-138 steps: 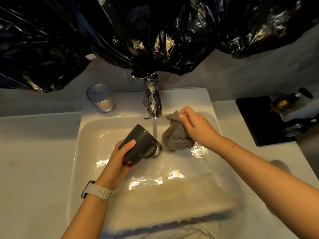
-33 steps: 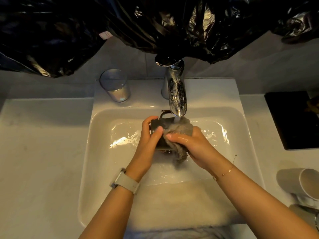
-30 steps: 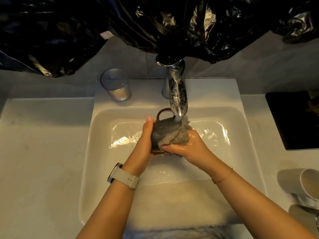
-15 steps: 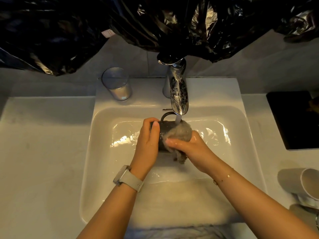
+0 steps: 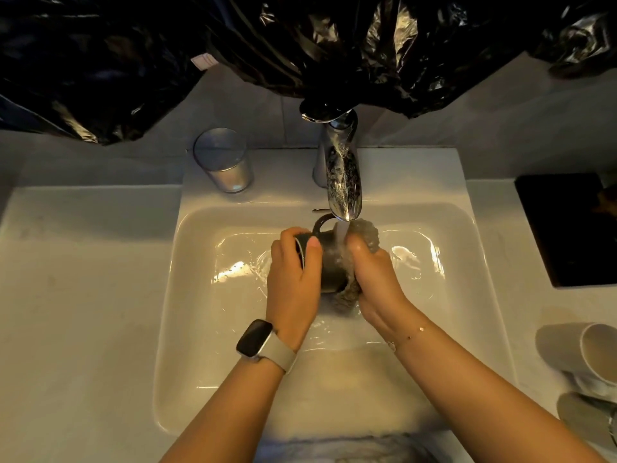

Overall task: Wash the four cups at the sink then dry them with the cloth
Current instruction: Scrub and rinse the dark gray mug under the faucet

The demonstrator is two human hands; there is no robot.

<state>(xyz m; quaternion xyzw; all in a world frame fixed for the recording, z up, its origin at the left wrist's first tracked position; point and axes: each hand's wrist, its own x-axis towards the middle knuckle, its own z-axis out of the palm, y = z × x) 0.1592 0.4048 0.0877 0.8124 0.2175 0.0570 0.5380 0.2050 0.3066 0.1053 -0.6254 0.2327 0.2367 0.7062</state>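
A dark grey mug (image 5: 329, 259) lies on its side under the running tap (image 5: 343, 182), over the white sink (image 5: 200, 295). My left hand (image 5: 293, 279) grips the mug at its rim end, handle pointing away from me. My right hand (image 5: 374, 275) presses a wet grey cloth (image 5: 365, 233) against the mug's far end. Water streams onto the mug between both hands. Pale cups (image 5: 581, 354) lie on the counter at the right edge, partly cut off. A glass tumbler (image 5: 223, 160) stands at the sink's back left.
Black plastic sheeting (image 5: 300, 45) hangs over the wall above the tap. A black tray (image 5: 567, 228) sits on the counter at the right. A pale towel (image 5: 350, 379) drapes over the sink's near edge. White counter (image 5: 83, 295) extends to the left.
The mug has been turned under the stream, and the cloth in my right hand has slid from the mug's top to its right end. Both hands stay under the tap.
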